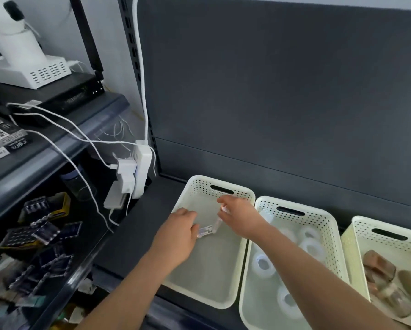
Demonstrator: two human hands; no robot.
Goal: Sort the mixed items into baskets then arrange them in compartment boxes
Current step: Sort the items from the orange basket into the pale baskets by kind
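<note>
Three cream perforated baskets stand side by side on a dark shelf. Both my hands reach into the left basket (pixel 225 302). My left hand (pixel 179 231) and my right hand (pixel 236 214) together grip a small clear plastic packet (pixel 208 231) with a white label, held low over the basket's floor. The rest of that basket's floor shows only bare plastic. The middle basket (pixel 328 219) holds several rolls of clear tape (pixel 262 264). The right basket (pixel 360 225) holds brown and clear items (pixel 378 269), blurred.
At the left, a lower shelf carries a pile of dark battery packs (pixel 46 231). A white power strip (pixel 141 167) with plugs and loose white cables hangs beside the left basket. Above it stand a black device and a white appliance (pixel 25 60). A dark back panel rises behind the baskets.
</note>
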